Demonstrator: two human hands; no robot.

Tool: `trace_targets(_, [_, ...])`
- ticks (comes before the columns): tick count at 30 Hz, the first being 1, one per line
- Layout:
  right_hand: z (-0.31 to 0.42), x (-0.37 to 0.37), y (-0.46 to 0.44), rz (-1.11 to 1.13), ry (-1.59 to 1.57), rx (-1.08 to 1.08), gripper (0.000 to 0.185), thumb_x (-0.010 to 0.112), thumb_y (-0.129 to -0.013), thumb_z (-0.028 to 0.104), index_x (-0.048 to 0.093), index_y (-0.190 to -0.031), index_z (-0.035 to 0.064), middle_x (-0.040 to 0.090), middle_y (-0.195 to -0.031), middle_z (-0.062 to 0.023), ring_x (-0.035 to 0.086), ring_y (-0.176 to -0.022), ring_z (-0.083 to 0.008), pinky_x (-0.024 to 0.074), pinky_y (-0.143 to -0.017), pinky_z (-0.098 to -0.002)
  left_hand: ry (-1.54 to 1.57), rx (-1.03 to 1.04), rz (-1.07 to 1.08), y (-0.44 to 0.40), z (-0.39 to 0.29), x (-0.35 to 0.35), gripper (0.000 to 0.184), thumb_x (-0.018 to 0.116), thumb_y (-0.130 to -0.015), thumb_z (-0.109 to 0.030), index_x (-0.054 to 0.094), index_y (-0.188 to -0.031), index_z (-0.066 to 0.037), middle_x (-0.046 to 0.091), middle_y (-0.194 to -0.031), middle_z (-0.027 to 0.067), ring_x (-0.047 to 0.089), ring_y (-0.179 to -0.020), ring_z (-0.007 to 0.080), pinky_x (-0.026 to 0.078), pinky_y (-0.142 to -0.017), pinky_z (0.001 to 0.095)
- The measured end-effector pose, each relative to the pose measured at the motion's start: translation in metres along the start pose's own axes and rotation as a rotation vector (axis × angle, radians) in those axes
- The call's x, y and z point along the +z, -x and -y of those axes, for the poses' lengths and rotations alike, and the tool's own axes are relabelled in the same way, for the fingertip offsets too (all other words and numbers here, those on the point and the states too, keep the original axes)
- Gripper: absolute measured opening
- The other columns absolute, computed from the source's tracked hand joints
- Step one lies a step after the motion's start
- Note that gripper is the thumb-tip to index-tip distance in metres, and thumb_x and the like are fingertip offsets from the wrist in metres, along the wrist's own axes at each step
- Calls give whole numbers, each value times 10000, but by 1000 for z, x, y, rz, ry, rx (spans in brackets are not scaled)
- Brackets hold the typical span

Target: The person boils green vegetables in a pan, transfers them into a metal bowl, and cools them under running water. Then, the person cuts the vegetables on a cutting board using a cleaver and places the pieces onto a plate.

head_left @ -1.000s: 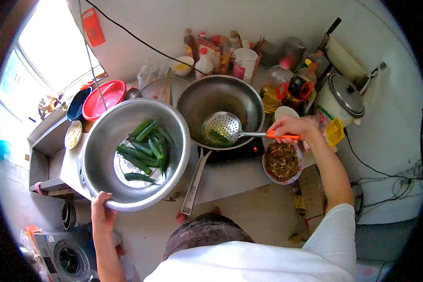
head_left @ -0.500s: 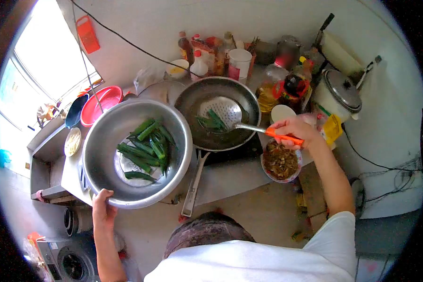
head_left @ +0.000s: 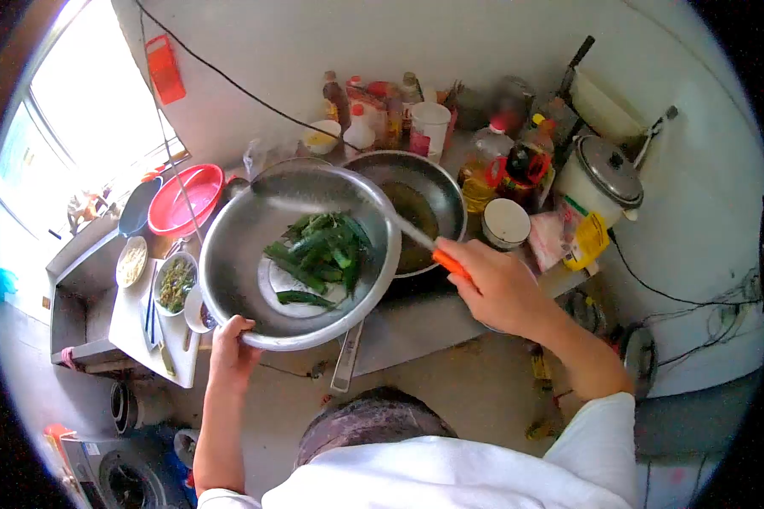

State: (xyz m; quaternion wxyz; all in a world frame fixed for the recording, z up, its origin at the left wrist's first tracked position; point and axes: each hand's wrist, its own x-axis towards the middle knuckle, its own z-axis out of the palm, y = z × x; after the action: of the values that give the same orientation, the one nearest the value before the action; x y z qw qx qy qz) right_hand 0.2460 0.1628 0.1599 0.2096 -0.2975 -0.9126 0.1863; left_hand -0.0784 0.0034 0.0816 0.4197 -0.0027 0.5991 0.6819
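Note:
My left hand (head_left: pixel 232 341) grips the near left rim of a large steel basin (head_left: pixel 229 293), its fingers closed on the edge. Dark green peppers, or similar long green pieces (head_left: pixel 314 259), lie in a pile inside. In my right hand (head_left: pixel 497 284) is a skimmer (head_left: pixel 420 236), held by its orange handle. Its metal shaft crosses the basin's right rim; the perforated head is not clearly visible among the green pieces. Behind and partly under the basin sits a wok (head_left: pixel 454 199) with a little dark liquid in it, its handle (head_left: pixel 345 360) pointing toward me.
A cutting board (head_left: pixel 127 327) with chopsticks and small bowls is at left, near a red basin (head_left: pixel 187 204). Oil and sauce bottles (head_left: pixel 484 170) line the back. A white bowl (head_left: pixel 507 223), yellow packet (head_left: pixel 587 242) and lidded cooker (head_left: pixel 603 174) stand at right.
The basin moved right, overlapping the wok. The skimmer lifted from the wok with green pieces and swung left to the basin, where the pile is larger. The wok now shows only liquid.

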Motion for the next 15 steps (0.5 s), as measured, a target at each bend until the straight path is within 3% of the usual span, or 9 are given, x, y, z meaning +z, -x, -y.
trace_targets(5, [-52,36,-3,-351,106,-6,443,591,-793,33,490,-1223,10,601,-922,-196,621,-800,-372,505,-702,-476,-50,-34,18,-7,6,-39,52,575,-753,-80,530,-734,-65,509,-611,19,479,-413,134,396,-380,258])
trace_targets(6, [-63,44,-1,-279,192,56,443,586,-788,32,493,-1220,7,595,-919,-201,619,-791,-378,503,-691,-475,-10,-35,53,-8,6,-54,66,587,-744,-87,523,-727,-78,503,-610,14,479,-408,137,387,-360,257])
trace_targets(8, [-72,58,5,-136,362,176,445,576,-777,31,497,-1214,1,583,-915,-211,614,-773,-389,498,-669,-474,23,-34,-72,0,-3,-68,79,594,-741,-89,517,-722,-85,506,-609,13,490,-428,138,387,-362,255])
trace_targets(9, [-68,63,6,-48,477,196,457,582,-754,36,510,-1205,4,562,-903,-196,618,-721,-364,488,-601,-459,48,-7,-75,3,-7,-77,80,600,-738,-87,523,-718,-83,514,-611,15,502,-458,136,384,-377,258])
trace_targets(13, [-72,108,20,20,713,96,503,628,-727,63,518,-1216,28,544,-879,-149,618,-631,-286,462,-510,-423,9,17,-79,19,-33,-120,75,601,-737,-94,533,-707,-85,520,-608,6,499,-466,120,397,-401,243])
trace_targets(15, [-78,133,25,-14,775,92,498,632,-727,68,523,-1212,32,542,-878,-147,611,-611,-292,465,-506,-426,-10,26,-120,19,-42,-143,84,603,-740,-114,532,-707,-83,519,-586,6,487,-440,127,398,-391,247])
